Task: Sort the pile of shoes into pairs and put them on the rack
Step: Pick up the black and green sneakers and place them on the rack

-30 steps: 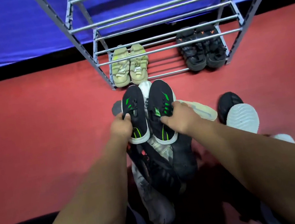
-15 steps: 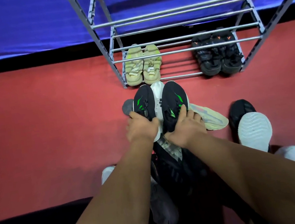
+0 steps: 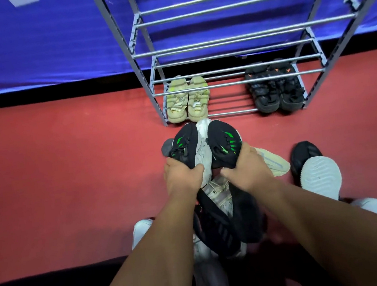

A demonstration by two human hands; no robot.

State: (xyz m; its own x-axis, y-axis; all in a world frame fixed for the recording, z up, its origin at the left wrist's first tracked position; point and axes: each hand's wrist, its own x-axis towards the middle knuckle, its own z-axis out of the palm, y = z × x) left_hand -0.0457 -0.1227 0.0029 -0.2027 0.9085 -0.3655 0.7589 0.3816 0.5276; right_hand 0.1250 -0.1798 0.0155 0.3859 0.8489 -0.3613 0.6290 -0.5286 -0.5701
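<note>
"How many shoes were on the rack [image 3: 235,83]?"

"Four, all on its lowest shelf: two yellow-green shoes [image 3: 187,101] side by side at the left end, two black orange-marked shoes [image 3: 274,87] at the right."

"And in your hands?"

"Two, a matching black pair with green stripes, one each, toes toward the rack and just short of it. My left hand [image 3: 184,179] clutched the left green-striped shoe [image 3: 182,143] at its heel, my right hand [image 3: 247,171] the right green-striped shoe [image 3: 225,142], fingers curled round. Both forearms reached forward, wrists close together."

"The pile [image 3: 218,223]?"

"Under my wrists, too tangled to count. One white shoe [image 3: 203,145] showed between the held pair; one cream shoe [image 3: 274,163] lay beside my right hand."
</note>
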